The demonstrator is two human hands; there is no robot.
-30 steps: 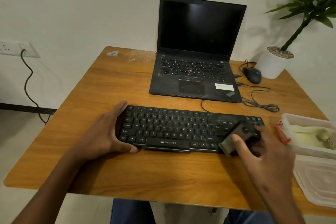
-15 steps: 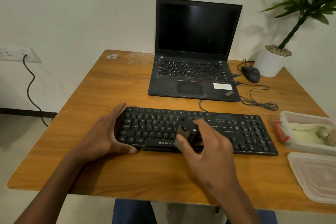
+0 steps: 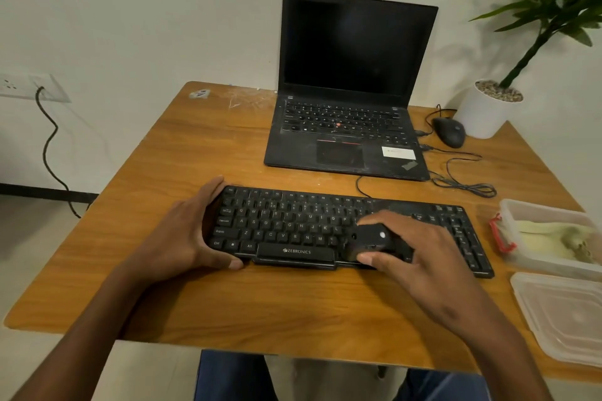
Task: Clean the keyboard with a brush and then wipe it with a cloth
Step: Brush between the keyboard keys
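table (image 3: 293, 309) carries it all: laptop (image 3: 351, 91) at the back, keyboard (image 3: 293, 225) in front, cloth (image 3: 553, 238) lying in the tub (image 3: 508, 208) at your right. your left hand (image 3: 182, 234) clamps the keyboard's left end, thumb on the front edge. your right hand (image 3: 420, 247) pinches the brush (image 3: 371, 242) over the keys right of the spacebar; half a second ago it was nearer the middle, so sweeping goes on and wiping waits. spacebar reads "zebronics".

Single head-worn view, forward and down, close over the table (image 3: 293, 309)
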